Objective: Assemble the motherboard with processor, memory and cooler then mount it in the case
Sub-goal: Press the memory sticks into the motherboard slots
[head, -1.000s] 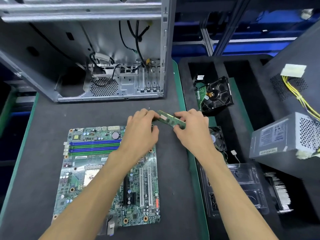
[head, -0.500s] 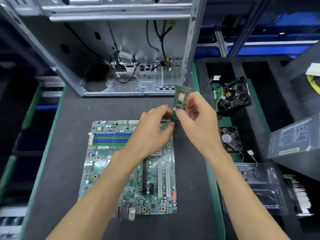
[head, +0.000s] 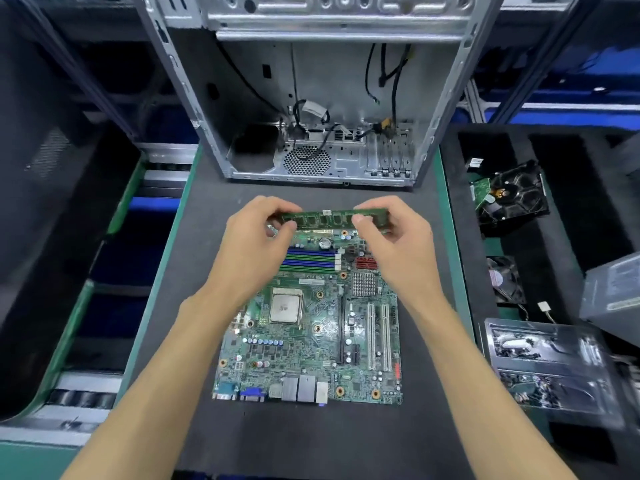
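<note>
I hold the memory stick level in the air, one end in each hand, above the far edge of the board. My left hand pinches its left end, thumb on the near face and fingers curled over the top; my right hand pinches the right end the same way. The stick is a long, narrow green strip with a row of dark chips along the face turned to me and a small white label near its top edge. It runs parallel to the blue and green slots on the board just below it, and does not touch them as far as I can make out, though my hands hide both its ends.

The board lies flat in the middle of the mat, its port block toward the near edge. The processor sits in its socket, a plain silver square. The case stands open at the mat's far edge, loose black cables hanging inside. Off the mat's right edge a foam tray holds a drive and a fan.
</note>
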Available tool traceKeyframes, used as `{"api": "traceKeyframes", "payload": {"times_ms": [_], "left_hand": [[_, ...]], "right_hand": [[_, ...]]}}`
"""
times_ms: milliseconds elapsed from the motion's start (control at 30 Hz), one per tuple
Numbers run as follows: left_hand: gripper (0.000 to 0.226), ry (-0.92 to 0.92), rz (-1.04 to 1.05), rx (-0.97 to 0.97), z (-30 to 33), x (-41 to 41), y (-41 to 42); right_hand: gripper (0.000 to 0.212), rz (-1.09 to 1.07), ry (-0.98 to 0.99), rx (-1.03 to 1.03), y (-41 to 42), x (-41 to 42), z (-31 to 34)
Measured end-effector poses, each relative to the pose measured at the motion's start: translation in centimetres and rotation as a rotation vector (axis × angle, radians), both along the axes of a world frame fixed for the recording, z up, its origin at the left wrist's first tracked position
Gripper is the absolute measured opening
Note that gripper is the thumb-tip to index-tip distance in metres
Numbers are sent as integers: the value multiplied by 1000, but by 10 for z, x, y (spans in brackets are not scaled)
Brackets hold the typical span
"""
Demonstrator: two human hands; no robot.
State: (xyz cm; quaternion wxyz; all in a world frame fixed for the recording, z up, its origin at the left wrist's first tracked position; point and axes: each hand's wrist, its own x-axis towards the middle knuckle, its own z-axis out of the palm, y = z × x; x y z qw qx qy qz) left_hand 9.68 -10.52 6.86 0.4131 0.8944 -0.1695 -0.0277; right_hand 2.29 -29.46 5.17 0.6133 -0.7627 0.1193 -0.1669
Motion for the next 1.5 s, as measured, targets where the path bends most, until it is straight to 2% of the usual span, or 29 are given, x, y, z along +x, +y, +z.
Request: {"api": "traceKeyframes", "payload": {"times_ms": [167,367,533,700,933,1500], "left_hand": [[21,104,67,-42,-11,16,27],[16,104,110,-20,-26,33,54],[23,220,-19,-5,-36,42,66],[26,274,-83,14,-41,47,72],[38,258,-95,-1,-44,53,76],[44,294,-122,2,-40,49,72]], "right_hand": [[10,6,140,-127,18,3,-18],[11,18,169,-246,45,16,-32],[10,54,197,-335,53,26,-40],[9,41,181,-327,54,29,-44],[11,26,143,-331,56,27,-46],[14,14,126,-373,53,24,-51]]}}
